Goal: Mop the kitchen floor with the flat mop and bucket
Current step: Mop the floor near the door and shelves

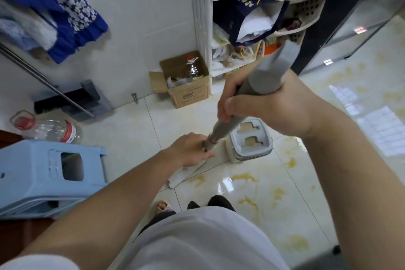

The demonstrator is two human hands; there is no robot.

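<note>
Grey is the mop handle [228, 120], and your right hand [263, 105] wraps tight around its thick grip. Your left hand [190, 149] holds the thin pole lower down, fingers curled round it. Below those fingers the flat mop head [186, 176] rests on the tiled floor [274, 193]. The bucket [249, 144] stands just beyond them. Yellow stains [245, 176] lie past the mop head, so press down and push slowly over them.
</note>
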